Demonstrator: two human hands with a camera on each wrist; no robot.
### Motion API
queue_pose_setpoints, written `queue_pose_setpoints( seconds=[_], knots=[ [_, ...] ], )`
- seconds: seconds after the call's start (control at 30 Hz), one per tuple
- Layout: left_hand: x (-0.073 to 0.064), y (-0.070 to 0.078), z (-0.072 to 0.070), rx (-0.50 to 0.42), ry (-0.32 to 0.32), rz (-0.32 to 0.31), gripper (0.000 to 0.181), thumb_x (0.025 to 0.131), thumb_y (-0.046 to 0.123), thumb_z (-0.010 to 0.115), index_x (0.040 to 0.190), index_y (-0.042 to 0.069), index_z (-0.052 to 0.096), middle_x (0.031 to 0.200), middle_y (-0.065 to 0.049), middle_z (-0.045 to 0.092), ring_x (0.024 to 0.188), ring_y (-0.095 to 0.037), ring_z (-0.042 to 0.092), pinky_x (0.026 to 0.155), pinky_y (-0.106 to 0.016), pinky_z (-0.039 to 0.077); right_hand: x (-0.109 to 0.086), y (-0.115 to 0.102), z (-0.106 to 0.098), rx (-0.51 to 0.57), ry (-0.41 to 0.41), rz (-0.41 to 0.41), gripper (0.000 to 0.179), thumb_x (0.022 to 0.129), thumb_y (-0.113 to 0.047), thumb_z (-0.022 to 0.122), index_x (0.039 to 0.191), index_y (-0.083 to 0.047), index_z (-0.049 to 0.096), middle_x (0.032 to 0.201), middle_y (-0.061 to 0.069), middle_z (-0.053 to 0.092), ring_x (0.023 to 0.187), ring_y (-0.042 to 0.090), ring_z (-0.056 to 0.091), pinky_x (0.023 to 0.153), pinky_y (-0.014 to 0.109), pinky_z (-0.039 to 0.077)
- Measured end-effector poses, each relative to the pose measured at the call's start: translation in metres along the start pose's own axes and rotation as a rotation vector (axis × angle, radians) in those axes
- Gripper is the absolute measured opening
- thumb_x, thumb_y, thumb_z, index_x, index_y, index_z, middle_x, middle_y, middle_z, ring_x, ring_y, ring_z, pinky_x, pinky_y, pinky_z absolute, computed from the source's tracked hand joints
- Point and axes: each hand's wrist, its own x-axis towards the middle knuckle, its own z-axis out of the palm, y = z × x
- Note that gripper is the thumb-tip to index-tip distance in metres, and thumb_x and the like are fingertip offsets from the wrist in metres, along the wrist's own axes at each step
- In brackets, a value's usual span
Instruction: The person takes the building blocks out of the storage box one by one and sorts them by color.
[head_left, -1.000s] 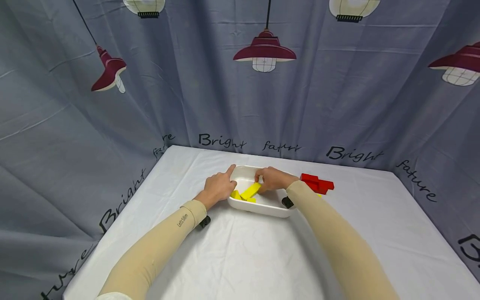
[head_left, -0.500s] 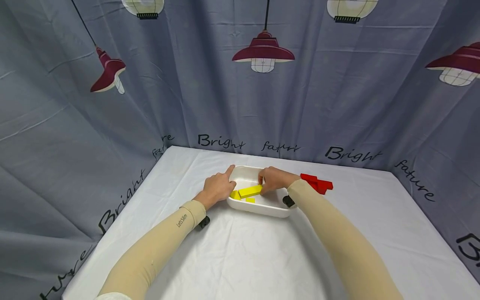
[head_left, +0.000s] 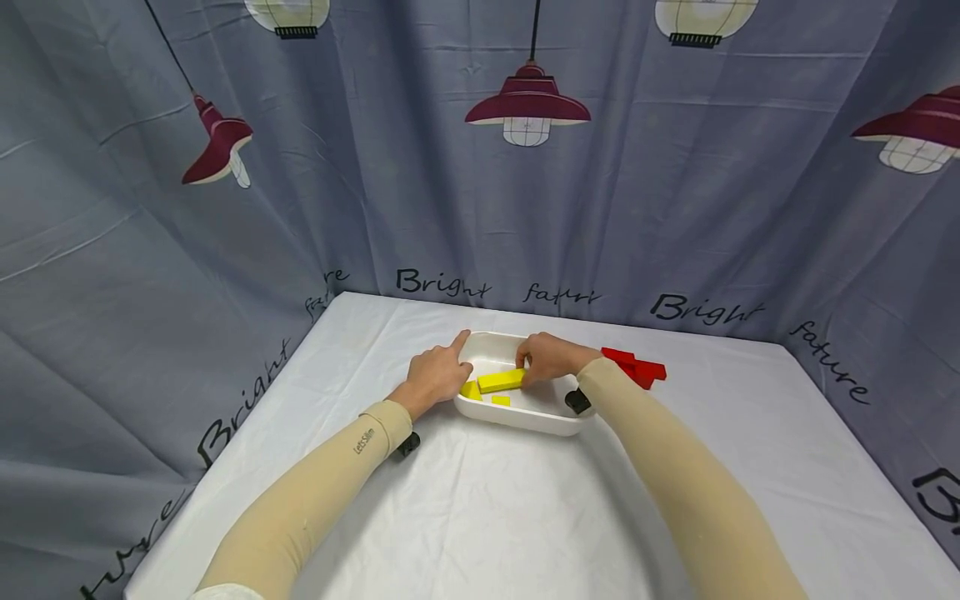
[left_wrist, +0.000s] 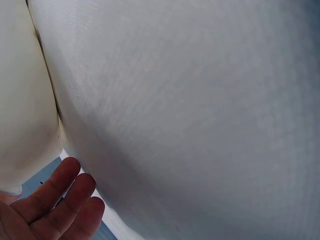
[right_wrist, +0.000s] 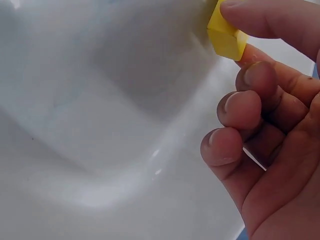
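In the head view a white tray (head_left: 525,423) stands on the table. At its left end my left hand (head_left: 435,373) holds the rim, thumb inside and index finger along the edge; the left wrist view shows other fingers (left_wrist: 80,190) outside the wall. Inside the tray my right hand (head_left: 553,358) pinches the end of a long yellow block (head_left: 501,382), lying crosswise. In the right wrist view that yellow block (right_wrist: 227,40) sits between thumb and index finger. A second yellow block (head_left: 470,390) and a small yellow piece (head_left: 501,401) lie in the tray's left part.
Several red blocks (head_left: 636,367) lie together on the white tablecloth (head_left: 487,500), right of the tray and partly behind the right sleeve (head_left: 675,467). A grey printed curtain (head_left: 420,183) closes off the table's back and sides.
Over the last second the long yellow block has turned from a slant to lying nearly level across the tray, still in the right hand. The left hand keeps its place.
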Motion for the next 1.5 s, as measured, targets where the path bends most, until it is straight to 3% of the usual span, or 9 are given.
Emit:
queue_pose_setpoints(
  seconds=[0.47, 0.83, 1.07, 1.5],
  knots=[
    [0.001, -0.001, 0.005, -0.002, -0.015, -0.014, 0.067, 0.099, 0.038, 0.043, 0.162, 0.029, 0.022, 0.101, -0.012, 0.072, 0.076, -0.025, 0.061, 0.069, -0.043, 0.050, -0.019, 0.002, -0.017, 0.055, 0.042, -0.030, 0.020, 0.083, -0.021, 0.079, 0.099, -0.011, 0.073, 0.079, 0.002, 0.058, 0.076, 0.017, 0.052, 0.067, 0.029, 0.042],
    [-0.001, 0.000, 0.002, 0.000, -0.005, -0.004, 0.067, 0.098, 0.039, 0.043, 0.161, 0.028, 0.024, 0.105, -0.014, 0.073, 0.079, -0.027, 0.063, 0.070, -0.044, 0.051, -0.043, 0.011, -0.030, 0.083, 0.054, 0.020, 0.021, 0.084, -0.024, 0.079, 0.100, -0.013, 0.071, 0.078, 0.003, 0.055, 0.073, 0.018, 0.051, 0.064, 0.028, 0.042],
    [0.000, 0.001, 0.001, -0.003, -0.003, 0.002, 0.066, 0.099, 0.038, 0.043, 0.161, 0.028, 0.024, 0.108, -0.013, 0.073, 0.085, -0.028, 0.066, 0.072, -0.045, 0.052, -0.068, 0.023, -0.037, 0.109, 0.074, 0.043, 0.023, 0.085, -0.023, 0.078, 0.105, -0.012, 0.071, 0.074, 0.004, 0.052, 0.071, 0.018, 0.049, 0.065, 0.029, 0.041],
    [-0.001, 0.001, -0.002, -0.007, -0.005, -0.005, 0.067, 0.098, 0.039, 0.043, 0.161, 0.028, 0.023, 0.111, -0.015, 0.072, 0.079, -0.026, 0.062, 0.071, -0.045, 0.051, -0.122, 0.061, -0.044, 0.140, 0.178, 0.124, 0.028, 0.084, -0.024, 0.080, 0.106, -0.010, 0.071, 0.075, 0.005, 0.053, 0.072, 0.020, 0.050, 0.062, 0.030, 0.041]
  ],
)
